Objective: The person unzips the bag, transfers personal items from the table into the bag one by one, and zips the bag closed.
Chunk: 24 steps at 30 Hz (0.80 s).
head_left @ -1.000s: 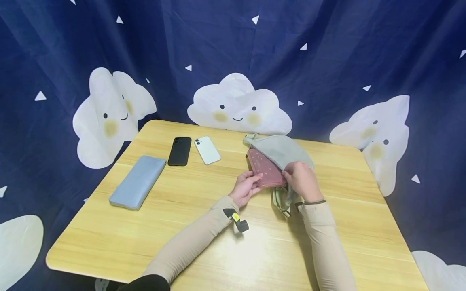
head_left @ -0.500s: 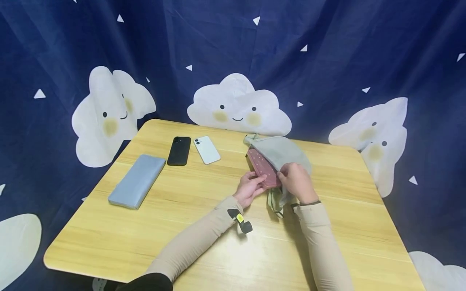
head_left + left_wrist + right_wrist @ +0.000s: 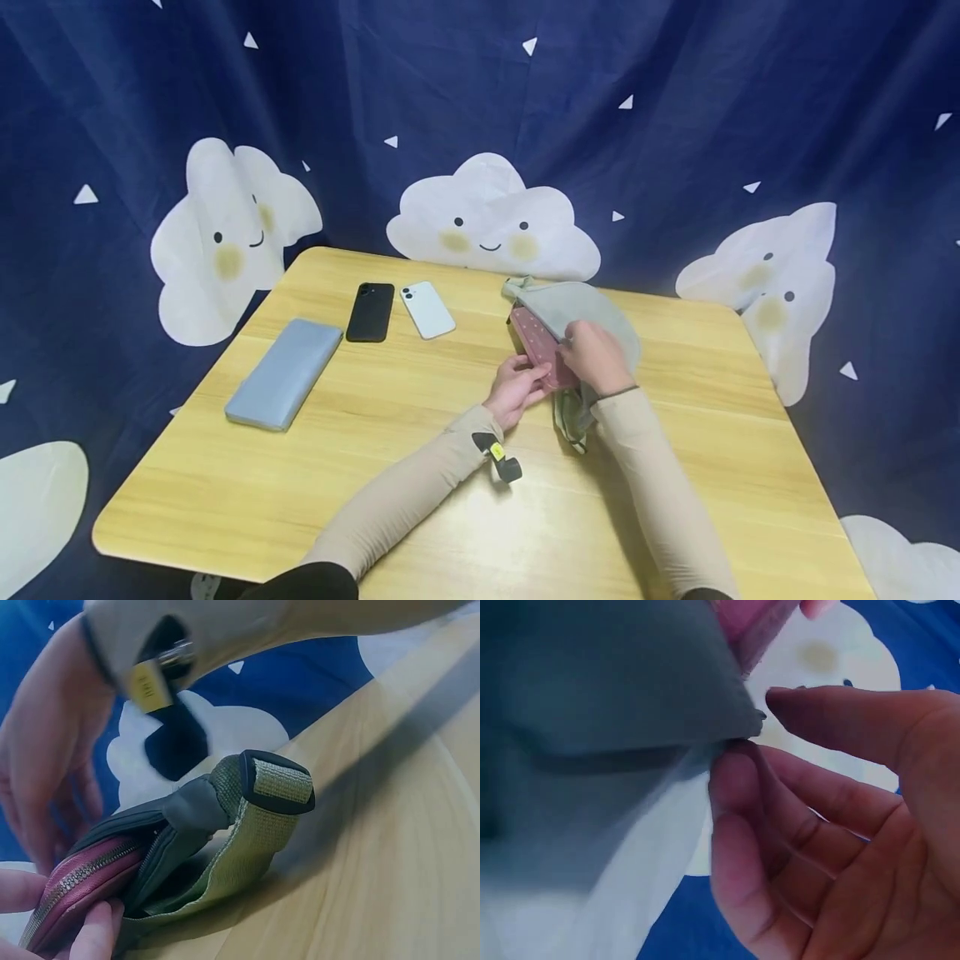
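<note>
My left hand [image 3: 516, 390] pinches the near end of a pink zip wallet [image 3: 537, 343] with small light dots. The wallet lies partly inside the opening of a grey-green belt bag [image 3: 592, 310]; the bag hides its far side. In the left wrist view, the wallet's metal zip [image 3: 73, 879] shows between thumb and fingers. My right hand [image 3: 597, 357] is at the bag's opening edge, beside the wallet. In the right wrist view, bent fingers [image 3: 739, 780] touch the bag's edge while the thumb stands apart from it. The bag's strap [image 3: 251, 847], with a black slider, hangs at the near end.
A light blue long case [image 3: 285, 373] lies on the left of the wooden table [image 3: 420, 417]. Behind it are a black phone [image 3: 370, 312] and a white phone [image 3: 427, 309]. A dark blue curtain [image 3: 450, 75] with clouds hangs behind the table.
My right hand has moved left and slightly back along the bag's edge. My left hand and the wallet's near end have shifted a little right, and less of the wallet shows.
</note>
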Each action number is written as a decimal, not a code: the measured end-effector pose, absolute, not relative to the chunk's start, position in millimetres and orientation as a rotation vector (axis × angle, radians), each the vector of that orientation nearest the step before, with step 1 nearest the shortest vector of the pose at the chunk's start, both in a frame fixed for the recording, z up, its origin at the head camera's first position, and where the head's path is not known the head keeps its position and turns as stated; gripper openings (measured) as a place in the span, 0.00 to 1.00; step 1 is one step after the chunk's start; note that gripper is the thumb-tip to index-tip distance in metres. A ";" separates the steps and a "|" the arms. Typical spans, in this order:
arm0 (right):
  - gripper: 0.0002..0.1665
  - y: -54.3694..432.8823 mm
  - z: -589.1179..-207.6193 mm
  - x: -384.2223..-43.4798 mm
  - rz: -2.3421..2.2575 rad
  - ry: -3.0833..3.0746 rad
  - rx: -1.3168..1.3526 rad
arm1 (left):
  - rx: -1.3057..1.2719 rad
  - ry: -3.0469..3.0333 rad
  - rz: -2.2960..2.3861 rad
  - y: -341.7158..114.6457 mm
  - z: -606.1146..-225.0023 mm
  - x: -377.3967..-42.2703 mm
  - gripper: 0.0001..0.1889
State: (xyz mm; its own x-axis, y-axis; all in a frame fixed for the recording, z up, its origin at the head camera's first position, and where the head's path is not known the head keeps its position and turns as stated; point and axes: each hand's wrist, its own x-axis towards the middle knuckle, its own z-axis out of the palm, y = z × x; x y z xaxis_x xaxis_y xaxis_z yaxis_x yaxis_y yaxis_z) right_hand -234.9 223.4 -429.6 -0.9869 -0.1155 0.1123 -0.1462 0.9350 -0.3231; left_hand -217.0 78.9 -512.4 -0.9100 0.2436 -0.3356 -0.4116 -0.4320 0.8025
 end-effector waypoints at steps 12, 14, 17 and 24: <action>0.07 213.2 -440.0 -263.0 0.220 -3.060 0.156 | -0.228 1.445 2.327 82.8 -516.8 -218.2 0.34; 0.06 212.0 -441.6 -262.1 0.208 -3.063 0.154 | -0.223 1.463 2.324 81.5 -517.0 -217.7 0.34; 0.06 211.0 -443.9 -260.9 0.211 -3.061 0.149 | -0.216 1.491 2.315 79.0 -516.4 -217.7 0.33; 0.17 213.4 -442.1 -261.5 0.258 -3.061 0.140 | -0.214 1.496 2.339 82.9 -515.6 -223.4 0.31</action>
State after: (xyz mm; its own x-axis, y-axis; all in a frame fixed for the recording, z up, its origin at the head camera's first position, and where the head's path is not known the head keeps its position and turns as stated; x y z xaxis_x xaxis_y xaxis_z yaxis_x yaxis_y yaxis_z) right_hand -261.5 213.4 -442.1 -0.9937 -0.0847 0.0741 -0.0959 0.9818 -0.1637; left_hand -223.4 82.9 -515.6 -0.9256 0.2137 -0.3125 -0.3734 -0.3779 0.8472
